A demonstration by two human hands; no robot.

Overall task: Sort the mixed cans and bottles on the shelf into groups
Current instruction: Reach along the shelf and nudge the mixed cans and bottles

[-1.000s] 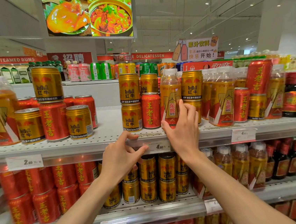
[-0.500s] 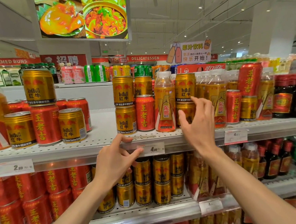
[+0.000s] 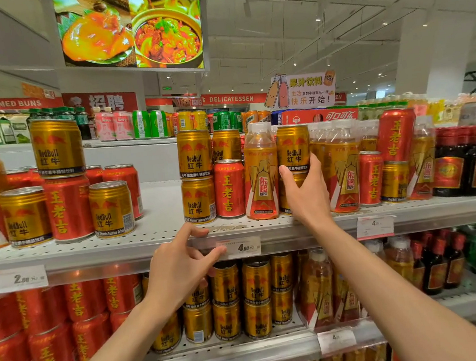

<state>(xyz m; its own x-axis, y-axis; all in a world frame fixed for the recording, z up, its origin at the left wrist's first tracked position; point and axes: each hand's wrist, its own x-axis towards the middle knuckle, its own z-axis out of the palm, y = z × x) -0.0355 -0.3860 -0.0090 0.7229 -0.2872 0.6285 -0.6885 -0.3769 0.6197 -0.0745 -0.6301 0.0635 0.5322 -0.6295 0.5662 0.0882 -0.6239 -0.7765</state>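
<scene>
The upper shelf [image 3: 158,218] holds mixed drinks. My right hand [image 3: 305,193] is closed around the bottom of a gold Red Bull can [image 3: 293,148], which is stacked on another gold can that the hand mostly hides. Just left of it stand an orange bottle [image 3: 261,175], a red can [image 3: 229,190] and a stack of two gold cans [image 3: 194,155]. More orange bottles [image 3: 344,169] stand to the right. My left hand [image 3: 181,265] rests on the shelf's front edge with fingers apart, holding nothing.
At the left, a gold can sits on a red can [image 3: 68,210] among other gold and red cans. A tall red can [image 3: 396,134] and dark bottles [image 3: 470,161] stand at the right. The lower shelf holds red cans, gold cans [image 3: 256,293] and bottles.
My right hand let go of the orange bottle, moved right and closed on the upper gold can. My left hand stayed at the shelf edge.
</scene>
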